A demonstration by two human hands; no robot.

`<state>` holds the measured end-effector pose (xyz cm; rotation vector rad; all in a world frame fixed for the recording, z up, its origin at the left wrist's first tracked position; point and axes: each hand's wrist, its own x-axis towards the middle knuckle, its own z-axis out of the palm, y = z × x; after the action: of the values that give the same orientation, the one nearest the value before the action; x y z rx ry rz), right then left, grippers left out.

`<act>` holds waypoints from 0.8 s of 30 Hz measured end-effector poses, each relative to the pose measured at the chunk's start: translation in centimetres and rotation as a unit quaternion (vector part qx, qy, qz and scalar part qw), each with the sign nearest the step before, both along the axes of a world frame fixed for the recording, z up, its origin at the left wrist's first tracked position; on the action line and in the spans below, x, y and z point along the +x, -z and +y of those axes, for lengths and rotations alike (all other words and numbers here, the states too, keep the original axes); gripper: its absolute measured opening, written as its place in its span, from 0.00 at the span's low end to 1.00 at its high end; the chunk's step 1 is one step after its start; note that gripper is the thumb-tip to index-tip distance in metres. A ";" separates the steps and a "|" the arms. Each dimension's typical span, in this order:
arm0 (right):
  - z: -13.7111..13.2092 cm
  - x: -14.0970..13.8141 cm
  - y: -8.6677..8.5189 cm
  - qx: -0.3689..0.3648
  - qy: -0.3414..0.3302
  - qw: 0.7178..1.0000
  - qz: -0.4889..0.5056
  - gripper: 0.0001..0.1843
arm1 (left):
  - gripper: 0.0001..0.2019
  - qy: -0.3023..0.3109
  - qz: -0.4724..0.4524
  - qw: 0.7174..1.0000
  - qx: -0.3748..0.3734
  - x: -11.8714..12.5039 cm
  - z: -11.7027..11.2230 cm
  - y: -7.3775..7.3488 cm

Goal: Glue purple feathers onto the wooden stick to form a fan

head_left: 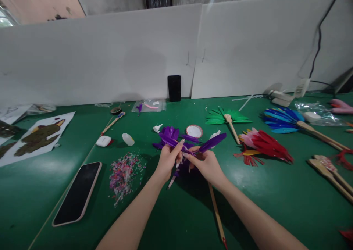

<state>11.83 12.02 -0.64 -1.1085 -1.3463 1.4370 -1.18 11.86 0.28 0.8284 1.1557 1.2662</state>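
Over the green table my left hand (pixel 168 161) is closed around a bunch of purple feathers (pixel 170 136) that fan out to the upper left. My right hand (pixel 207 164) pinches a single purple feather (pixel 213 141) pointing up and right, and touches the bunch where the two hands meet. A thin wooden handle (pixel 216 215) runs from under my right hand down toward me. A small round white dish (pixel 194 131) and a small white bottle (pixel 128 139) lie just beyond the hands.
A phone (pixel 78 193) lies face up at the near left beside a heap of coloured scraps (pixel 124 173). Finished feather fans lie to the right: green (pixel 224 116), red and pink (pixel 266 143), blue (pixel 281 120). White boards (pixel 110 55) wall the table's far edge.
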 end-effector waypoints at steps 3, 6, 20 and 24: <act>0.1 0.0 0.0 -0.001 -0.015 1.000 0.015 0.14 | 0.18 0.006 0.009 1.000 -0.005 0.0 0.0 -0.1; 0.3 0.0 0.2 -0.006 -0.044 0.998 0.038 0.14 | 0.20 0.007 0.015 1.000 -0.007 0.0 -0.1 -0.4; -0.3 -0.2 -0.3 0.017 -0.033 0.999 0.010 0.15 | 0.18 -0.015 -0.014 1.000 0.017 -0.4 0.0 0.3; -0.2 -0.1 -0.2 0.020 -0.038 0.999 0.019 0.13 | 0.19 0.001 -0.005 1.000 0.018 -0.4 0.0 0.0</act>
<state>11.76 11.87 -0.45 -1.0101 -1.3975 1.4720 -1.57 11.82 0.26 0.8477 1.1266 1.2923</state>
